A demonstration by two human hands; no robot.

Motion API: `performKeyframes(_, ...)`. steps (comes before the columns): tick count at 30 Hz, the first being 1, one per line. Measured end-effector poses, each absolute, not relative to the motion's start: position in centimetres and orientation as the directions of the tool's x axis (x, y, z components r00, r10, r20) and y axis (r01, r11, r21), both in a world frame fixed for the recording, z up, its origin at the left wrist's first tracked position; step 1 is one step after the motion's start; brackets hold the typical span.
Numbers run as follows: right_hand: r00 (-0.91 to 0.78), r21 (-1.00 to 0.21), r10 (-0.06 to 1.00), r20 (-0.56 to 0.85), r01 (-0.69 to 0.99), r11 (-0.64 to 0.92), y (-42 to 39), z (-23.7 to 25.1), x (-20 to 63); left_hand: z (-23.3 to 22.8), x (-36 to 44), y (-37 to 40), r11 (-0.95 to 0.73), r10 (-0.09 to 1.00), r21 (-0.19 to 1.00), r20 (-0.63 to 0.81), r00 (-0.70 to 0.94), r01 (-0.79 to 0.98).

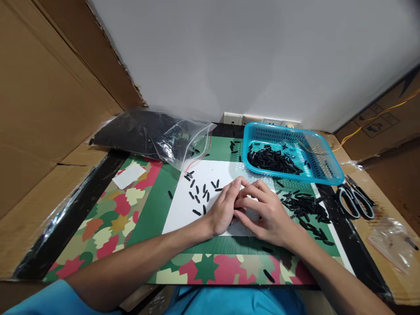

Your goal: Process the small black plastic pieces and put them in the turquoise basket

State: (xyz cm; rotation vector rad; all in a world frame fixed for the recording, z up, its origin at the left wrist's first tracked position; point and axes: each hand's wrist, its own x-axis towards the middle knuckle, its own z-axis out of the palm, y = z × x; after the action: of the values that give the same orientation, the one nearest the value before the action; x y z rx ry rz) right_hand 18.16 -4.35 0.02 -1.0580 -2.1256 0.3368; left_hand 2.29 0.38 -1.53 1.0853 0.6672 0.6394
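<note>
- The left hand [225,209] and the right hand [266,213] meet over the white sheet [183,205] in the middle of the surface [144,210], fingertips touching
- Both grips are pressed together at the fingertips, curled inward as if pinching something small between them; whatever is held is hidden by the fingers, so I cannot tell what it is
- Loose black pieces [201,193] lie scattered on the white sheet just to the left of the left hand, most with their long axes pointing roughly away from the person; the left hand is the nearer one
- A denser heap of black pieces [303,210] lies just to the right of the right hand, near its knuckles
- The blue basket [323,168] stands beyond the right hand, with more black pieces in it
- Scissors [356,201] lie to the right of the heap, well apart from both hands
- A clear plastic bag [154,135] of dark material lies at the far left, beyond the sheet
</note>
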Motion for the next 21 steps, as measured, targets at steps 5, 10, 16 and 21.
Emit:
performKeyframes(5, -0.368, -0.613, 0.877, 0.309, 0.628, 0.479, -4.4, 0.8, 18.0, -1.8, 2.4, 0.4, 0.315, 0.765, 0.940, -0.168, 0.622, -0.133)
performKeyframes(10, -0.310, -0.675, 0.900, 0.307, 0.596, 0.435, -4.2, 0.2, 18.0, -2.1, 2.3, 0.4, 0.247, 0.789, 0.966, -0.154, 0.594, -0.079)
performKeyframes(16, -0.224, -0.656, 0.843, 0.488, 0.543, 0.524, -3.9, -1.2, 19.1, -1.5, 2.2, 0.5, 0.353, 0.760, 0.928, -0.207, 0.617, -0.123)
performKeyframes(21, -0.096, -0.685, 0.846, 0.525, 0.543, 0.487, -4.0, -1.4, 19.5, -1.2, 2.1, 0.6, 0.373, 0.741, 0.914, -0.190, 0.644, -0.159)
